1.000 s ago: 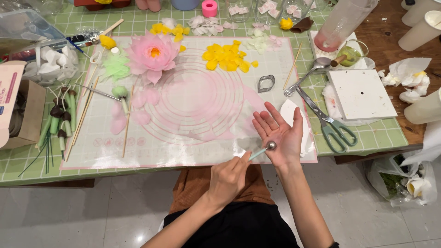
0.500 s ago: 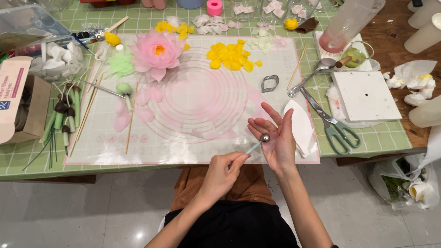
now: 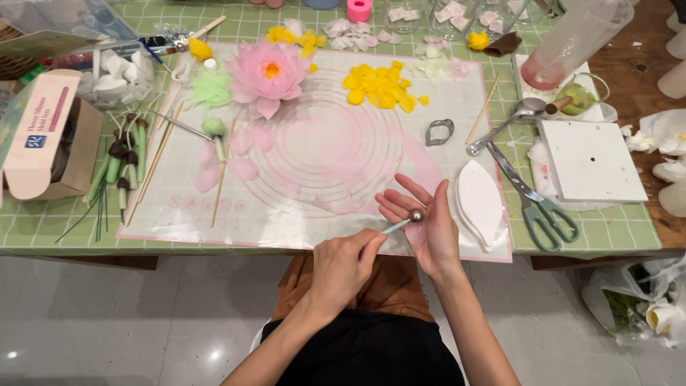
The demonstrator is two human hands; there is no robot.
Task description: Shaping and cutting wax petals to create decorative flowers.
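Well along, judging by the table: one pink flower (image 3: 266,73) already assembled at the far side of the mat (image 3: 336,154), loose pink petals (image 3: 230,156) laid beside it, a heap of yellow petals (image 3: 379,87) cut and waiting, green stems (image 3: 123,166) lined up at the left. Plenty left, though: those pieces not yet joined, and shaping under way on one more petal. Right hand (image 3: 421,225) open, palm up, fingers spread just above the near edge of the mat, cradling a small pink petal (image 3: 416,234); hard to tell its exact outline against the palm. Left hand (image 3: 343,266) closed around the handle of a ball tool (image 3: 401,221), pen-style, metal ball resting on the petal in the palm. Petal thin, pale pink, lying flat to slightly cupped. White leaf-shaped mould (image 3: 479,202) just beside the right hand, scissors (image 3: 536,200) a little further right, both untouched
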